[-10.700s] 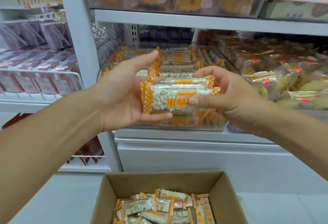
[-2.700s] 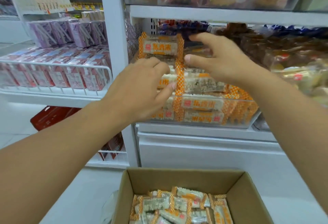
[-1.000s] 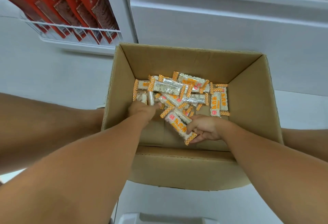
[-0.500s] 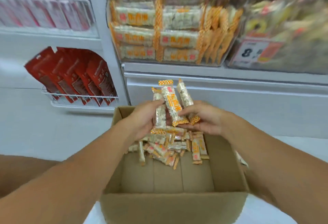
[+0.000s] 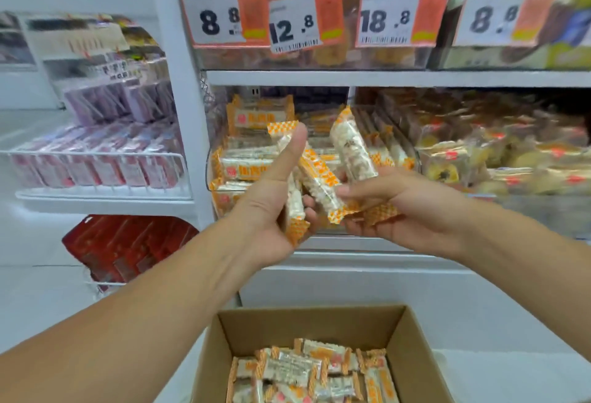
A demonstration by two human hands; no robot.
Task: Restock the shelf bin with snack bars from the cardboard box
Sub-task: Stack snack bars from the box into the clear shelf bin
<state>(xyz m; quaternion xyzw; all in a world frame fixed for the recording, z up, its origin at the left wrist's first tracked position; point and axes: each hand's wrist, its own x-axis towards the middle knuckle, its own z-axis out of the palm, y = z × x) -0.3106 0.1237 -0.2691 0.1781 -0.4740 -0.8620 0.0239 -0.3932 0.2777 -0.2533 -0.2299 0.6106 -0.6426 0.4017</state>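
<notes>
In front of shelf: both hands raised.
Left hand (image 5: 271, 204): gripped snack bars (image 5: 323, 179).
Right hand (image 5: 403, 207): gripped more bars.
Shelf bin (image 5: 220, 179): well stocked already.
Cardboard box (image 5: 412, 354): many bars remained.

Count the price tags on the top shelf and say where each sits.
4, in a row, left to right: 8.8, 12.8, 18.8, 8.8. More may lie beyond the frame.

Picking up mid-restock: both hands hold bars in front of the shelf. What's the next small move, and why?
Probably carry the bars forward and lay them flat on the stacks in the shelf bin. The left hand and right hand each grip snack bars, fanned upright and short of the bin. The cardboard box holds more.
</notes>
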